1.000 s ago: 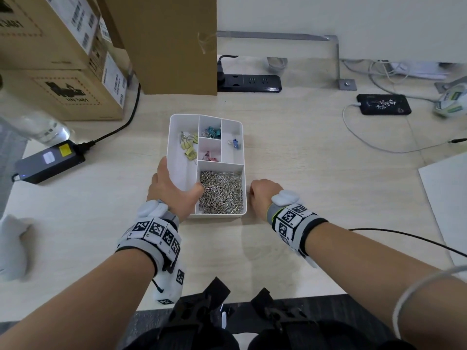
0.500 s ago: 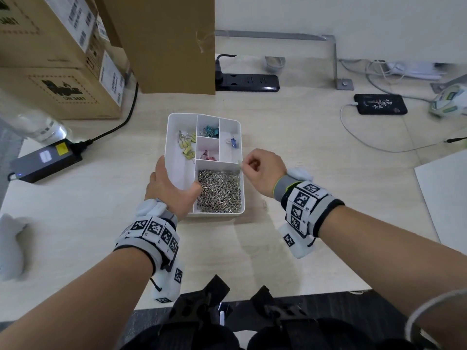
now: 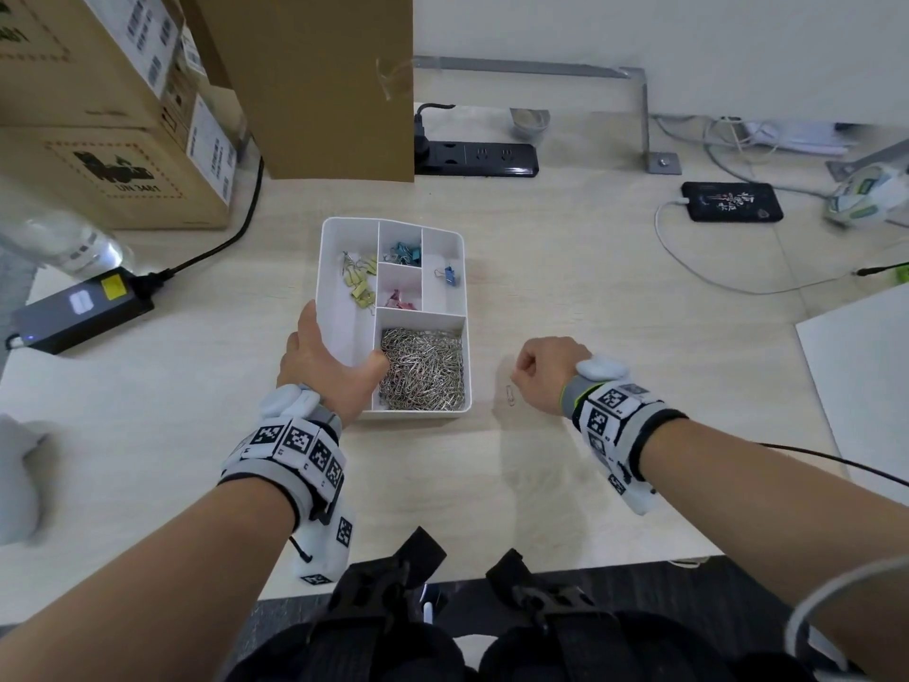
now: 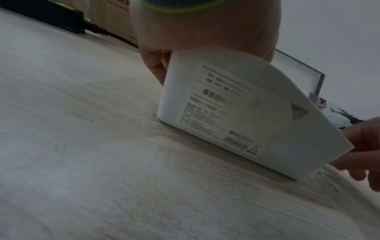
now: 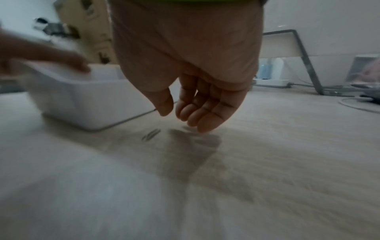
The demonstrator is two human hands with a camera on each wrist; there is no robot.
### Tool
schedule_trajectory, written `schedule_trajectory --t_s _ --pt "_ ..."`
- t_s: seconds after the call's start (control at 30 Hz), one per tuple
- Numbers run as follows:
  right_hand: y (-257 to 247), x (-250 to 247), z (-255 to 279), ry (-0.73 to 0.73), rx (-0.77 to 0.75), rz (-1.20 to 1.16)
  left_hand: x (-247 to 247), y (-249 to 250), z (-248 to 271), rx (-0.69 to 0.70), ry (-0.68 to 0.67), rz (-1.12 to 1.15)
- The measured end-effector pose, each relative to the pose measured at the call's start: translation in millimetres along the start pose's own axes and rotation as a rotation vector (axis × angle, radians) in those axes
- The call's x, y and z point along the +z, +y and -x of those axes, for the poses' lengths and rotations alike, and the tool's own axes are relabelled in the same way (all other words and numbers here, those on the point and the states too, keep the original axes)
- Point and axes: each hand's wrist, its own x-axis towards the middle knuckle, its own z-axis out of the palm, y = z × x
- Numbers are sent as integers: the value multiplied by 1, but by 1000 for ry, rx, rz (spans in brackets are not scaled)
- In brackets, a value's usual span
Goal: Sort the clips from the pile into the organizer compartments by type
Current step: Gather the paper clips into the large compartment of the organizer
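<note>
The left hand had its grip clamped on the near left corner of the white organizer, thumb hooked over the rim into the tray and the fingers down the outer wall, as the left wrist view showed. The right hand hung just above the tabletop to the right of the tray, its grip loose, fingers lightly curled and holding nothing. A single silver paper clip lay flat on the tabletop just beside that hand, apart from the tray. Inside the organizer, the large near compartment held a heap of silver paper clips; the long left compartment held yellow binder clips; the small far middle one held teal binder clips; the small cell below it held pink binder clips; the right compartment held one blue binder clip. The right wrist view was blurred, so the loose clip showed there only as a faint streak. A label on the organizer's near wall carried rows of print and a barcode, too soft to read. Beyond, stacked cardboard boxes stood at the far left, the lower one printed with "UN 3481", near a black power strip and a black adapter.
</note>
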Motion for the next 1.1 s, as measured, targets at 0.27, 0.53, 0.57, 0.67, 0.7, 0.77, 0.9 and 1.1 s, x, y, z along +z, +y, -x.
schedule_trajectory --t_s 0.27,0.53,0.57,0.67,0.7,0.77,0.9,1.1 --pt "-5 22 21 43 -95 243 1 0 0 14 20 12" --pt "-9 22 13 -34 -23 147 2 -2 -2 20 18 7" --pt "-9 21 12 -27 -19 118 2 -2 -2 20 19 6" --pt "-15 16 12 79 2 -68 3 -3 -2 20 24 9" --pt "-19 13 12 121 -6 -147 3 -3 -1 19 28 7" --pt "-32 6 14 180 -50 -292 3 -3 -1 17 35 4" --pt "-58 -6 19 233 -204 -436 4 -3 -1 20 28 6" --pt "-56 -2 10 246 -276 -333 4 -4 -1 25 27 -4"
